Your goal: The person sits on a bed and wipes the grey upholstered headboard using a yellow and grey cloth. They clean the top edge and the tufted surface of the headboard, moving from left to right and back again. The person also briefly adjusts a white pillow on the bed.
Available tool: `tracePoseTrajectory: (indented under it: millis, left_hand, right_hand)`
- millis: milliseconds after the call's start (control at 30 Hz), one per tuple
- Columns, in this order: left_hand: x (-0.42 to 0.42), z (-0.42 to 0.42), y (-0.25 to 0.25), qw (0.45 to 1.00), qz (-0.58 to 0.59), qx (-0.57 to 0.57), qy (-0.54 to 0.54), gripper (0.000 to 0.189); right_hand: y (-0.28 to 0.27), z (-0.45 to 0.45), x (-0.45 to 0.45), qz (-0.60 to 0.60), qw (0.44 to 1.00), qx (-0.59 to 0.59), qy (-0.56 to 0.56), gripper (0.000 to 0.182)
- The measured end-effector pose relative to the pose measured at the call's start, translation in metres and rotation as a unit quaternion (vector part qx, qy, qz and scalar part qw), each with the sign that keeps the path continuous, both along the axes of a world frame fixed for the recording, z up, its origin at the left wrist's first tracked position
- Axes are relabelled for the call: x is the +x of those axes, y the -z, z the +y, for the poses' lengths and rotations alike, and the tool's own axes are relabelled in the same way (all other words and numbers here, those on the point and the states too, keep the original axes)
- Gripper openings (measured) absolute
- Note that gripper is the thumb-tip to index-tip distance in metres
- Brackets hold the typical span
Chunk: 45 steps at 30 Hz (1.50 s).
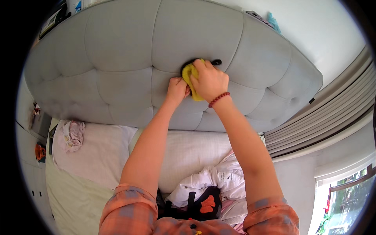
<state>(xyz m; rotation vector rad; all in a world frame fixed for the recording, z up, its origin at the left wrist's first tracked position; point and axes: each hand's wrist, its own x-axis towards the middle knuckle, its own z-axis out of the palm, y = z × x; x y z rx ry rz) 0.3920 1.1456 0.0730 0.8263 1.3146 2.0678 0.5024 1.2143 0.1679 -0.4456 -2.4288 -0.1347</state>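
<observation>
A grey tufted, upholstered headboard (123, 47) spans the view in front of me. Against its middle, my right hand (210, 79) grips a yellow cloth (192, 75) with a dark edge. A black loop (216, 62) sticks out to the right of the fingers. My left hand (176, 89) is closed at the cloth's lower left side, fingertips at its edge. The dark edge and the hands hide part of the cloth, and exactly what the left fingers pinch is partly covered.
Below the headboard lie pale pillows (97, 147), a crumpled pink cloth (73, 136) and a white quilt (202, 179). A black bag with an orange patch (208, 204) rests close to my body. Grey curtains (329, 117) hang at right. Small items, including a teal object (273, 22), sit along the headboard's top.
</observation>
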Motion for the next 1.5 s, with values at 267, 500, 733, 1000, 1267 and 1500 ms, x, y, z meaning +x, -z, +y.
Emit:
tracePoseTrajectory:
  millis: [267,500,733,1000,1267,1500]
  left_hand:
    - [0.008,0.001,-0.017,0.998,0.052,-0.04,-0.003,0.052]
    - [0.014,0.006,-0.004,1.0,-0.014,0.015,-0.022,0.044]
    - [0.0,0.005,0.006,0.995,0.076,-0.042,-0.053,0.042]
    - [0.002,0.001,-0.016,0.998,0.022,-0.062,0.023,0.047]
    - [0.0,0.005,0.008,0.998,0.03,-0.021,-0.05,0.044]
    - [0.01,0.002,-0.003,0.995,0.08,-0.046,0.023,0.049]
  right_hand:
    - [0.022,0.021,0.066,-0.126,0.959,-0.179,0.178,0.031]
    - [-0.017,-0.011,0.023,0.127,0.974,-0.189,-0.004,0.029]
    - [0.026,-0.005,0.015,-0.068,0.948,-0.284,0.126,0.034]
    - [0.041,0.009,0.051,-0.044,0.92,-0.387,0.039,0.038]
    - [-0.002,-0.008,0.004,0.06,0.979,-0.185,0.055,0.025]
    - [0.079,-0.001,0.04,-0.066,0.963,-0.23,0.124,0.032]
